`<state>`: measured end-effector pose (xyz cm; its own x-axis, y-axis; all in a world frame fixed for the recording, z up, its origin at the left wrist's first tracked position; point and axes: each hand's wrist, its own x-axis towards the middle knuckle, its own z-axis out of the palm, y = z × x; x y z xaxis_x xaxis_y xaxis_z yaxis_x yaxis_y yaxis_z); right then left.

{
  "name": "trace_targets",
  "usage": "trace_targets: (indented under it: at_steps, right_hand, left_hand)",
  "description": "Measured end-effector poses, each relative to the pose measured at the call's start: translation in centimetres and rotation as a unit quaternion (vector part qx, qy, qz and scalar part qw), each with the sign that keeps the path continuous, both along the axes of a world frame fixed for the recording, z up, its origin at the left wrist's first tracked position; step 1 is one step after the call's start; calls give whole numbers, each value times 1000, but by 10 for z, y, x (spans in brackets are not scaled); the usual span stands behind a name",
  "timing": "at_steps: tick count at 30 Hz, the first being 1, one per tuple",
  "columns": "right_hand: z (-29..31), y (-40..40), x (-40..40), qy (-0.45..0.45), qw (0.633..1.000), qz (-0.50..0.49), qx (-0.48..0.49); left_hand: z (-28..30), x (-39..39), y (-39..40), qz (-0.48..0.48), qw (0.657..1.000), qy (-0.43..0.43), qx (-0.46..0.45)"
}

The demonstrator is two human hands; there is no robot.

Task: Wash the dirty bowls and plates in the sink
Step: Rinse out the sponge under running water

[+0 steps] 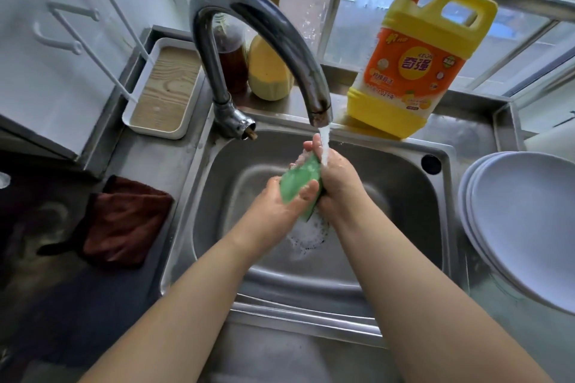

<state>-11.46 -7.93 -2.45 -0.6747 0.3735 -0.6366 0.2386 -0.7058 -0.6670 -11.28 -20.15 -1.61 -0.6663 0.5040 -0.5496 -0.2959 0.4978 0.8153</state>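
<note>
Both my hands hold a green sponge (301, 181) over the middle of the steel sink (401, 196). My left hand (281, 202) grips its lower end, thumb across the front. My right hand (337, 174) wraps round its upper right side. Water runs from the curved faucet (258, 28) onto the sponge and my right hand. Foam (309, 235) lies over the drain below the hands. A stack of white plates (525, 221) leans at the sink's right edge.
A yellow and orange dish soap bottle (417, 62) with a red pump stands on the back ledge. A white tray (165, 87) sits at the back left. A dark red cloth (124, 221) lies on the left counter. A brown bottle (231, 56) and yellow container (269, 71) stand behind the faucet.
</note>
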Motion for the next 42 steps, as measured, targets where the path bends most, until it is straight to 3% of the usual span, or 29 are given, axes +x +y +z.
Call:
trace_targets:
  at_steps: [4,7,14,19,21,24,26,28,33,38,42]
  right_hand:
    - [-6,-6,-9,-25,999,-36,29]
    - [-11,-8,-14,-66,995,-54,43]
    - [-17,-13,-16,-90,989,-56,108]
    - [-18,-6,-15,-160,954,40,250]
    - [-16,-3,-13,-157,968,34,194]
    - [-10,5,-7,-119,992,-9,49]
    - [-4,11,0,-86,996,-26,3]
    - [1,16,10,-52,998,-34,-20]
    - [6,13,23,-7,994,-32,-100]
    - [0,6,6,-71,993,-81,-56]
    - [-4,4,-1,-109,988,-100,-40]
  left_hand:
    - [-4,3,9,5,985,160,-67]
    - [-5,2,15,-23,965,234,-117]
    - [-3,4,18,-54,951,264,-153]
    - [-10,6,12,-64,954,278,-94]
    - [-17,1,11,-44,968,241,-49]
    - [-20,-9,9,-28,992,120,-15]
    - [-20,-9,9,-45,998,48,1]
    - [-20,-6,14,-46,998,41,21]
    - [-29,-1,29,-87,967,233,-61]
    - [-27,2,34,-82,953,284,-69]
    - [-28,1,29,-108,906,405,-61]
